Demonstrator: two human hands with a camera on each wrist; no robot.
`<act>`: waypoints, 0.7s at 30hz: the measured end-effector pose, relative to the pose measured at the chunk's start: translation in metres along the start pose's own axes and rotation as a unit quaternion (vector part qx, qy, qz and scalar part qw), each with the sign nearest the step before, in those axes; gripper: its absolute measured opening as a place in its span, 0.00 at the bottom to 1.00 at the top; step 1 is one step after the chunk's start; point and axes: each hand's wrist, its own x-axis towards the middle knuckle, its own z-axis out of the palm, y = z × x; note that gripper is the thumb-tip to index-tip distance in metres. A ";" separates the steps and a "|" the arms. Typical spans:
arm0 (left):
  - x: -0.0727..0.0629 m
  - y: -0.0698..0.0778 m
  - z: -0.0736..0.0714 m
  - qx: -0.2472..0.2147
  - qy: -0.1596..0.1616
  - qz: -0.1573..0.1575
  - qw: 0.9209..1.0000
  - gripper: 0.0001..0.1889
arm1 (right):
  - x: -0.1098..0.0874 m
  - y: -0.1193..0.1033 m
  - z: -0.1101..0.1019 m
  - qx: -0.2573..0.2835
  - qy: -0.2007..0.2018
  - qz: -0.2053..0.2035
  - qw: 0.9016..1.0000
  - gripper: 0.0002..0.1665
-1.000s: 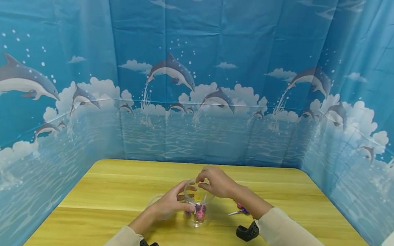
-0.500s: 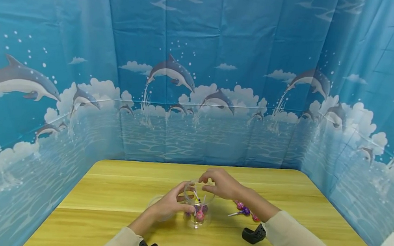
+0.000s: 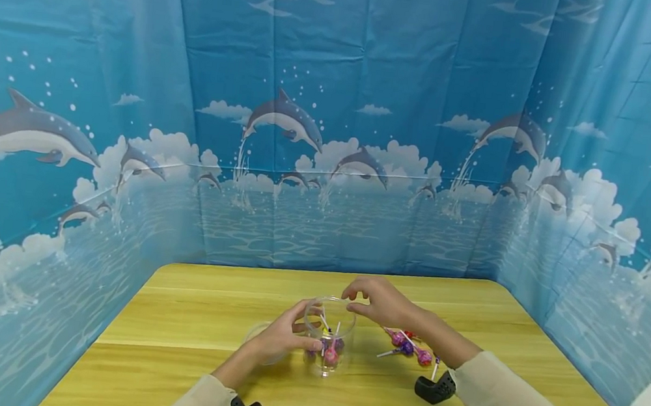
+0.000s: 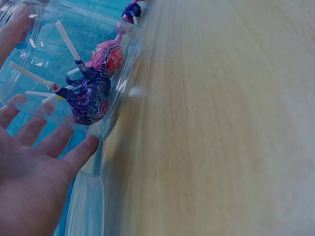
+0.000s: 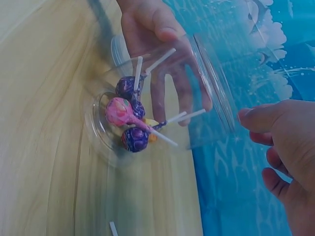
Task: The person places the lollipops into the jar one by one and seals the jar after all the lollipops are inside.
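Note:
A clear round jar stands upright on the table with several wrapped lollipops inside, pink and purple, plus a bit of yellow. Their white sticks point up toward the open mouth. My left hand holds the jar from its left side, thumb in front and the other fingers spread round the back. Just off the right side of the jar's rim is my right hand, its fingers loosely bent and nothing between them. More wrapped lollipops lie on the table below my right forearm, which partly covers them.
A clear round lid lies on the table behind my left hand. The yellow wooden table ends at a blue dolphin-printed curtain. A black wrist mount sits under each cuff.
My right hand has moved from over the jar's mouth to the right of its rim. A lollipop with a white stick has dropped into the jar. More lollipops on the table have come into sight.

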 end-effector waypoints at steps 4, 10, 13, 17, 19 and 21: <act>-0.002 0.002 -0.003 0.006 0.006 -0.001 1.000 0.39 | -0.003 0.005 -0.004 0.003 0.007 0.002 1.000 0.10; -0.003 0.005 -0.006 0.011 0.007 0.004 1.000 0.39 | -0.012 0.012 -0.010 -0.009 0.006 0.011 1.000 0.10; -0.003 0.005 -0.006 0.012 0.007 0.005 1.000 0.39 | -0.018 0.016 -0.012 -0.004 0.007 0.015 1.000 0.09; -0.005 0.004 -0.006 0.008 0.011 0.005 1.000 0.39 | -0.027 0.021 -0.014 0.008 0.011 0.023 1.000 0.09; -0.004 0.003 -0.004 0.007 0.005 0.004 1.000 0.39 | -0.036 0.023 -0.015 0.008 0.017 0.031 0.999 0.08; -0.002 0.001 -0.002 0.005 0.001 0.003 1.000 0.40 | -0.044 0.025 -0.017 0.007 0.023 0.034 0.999 0.08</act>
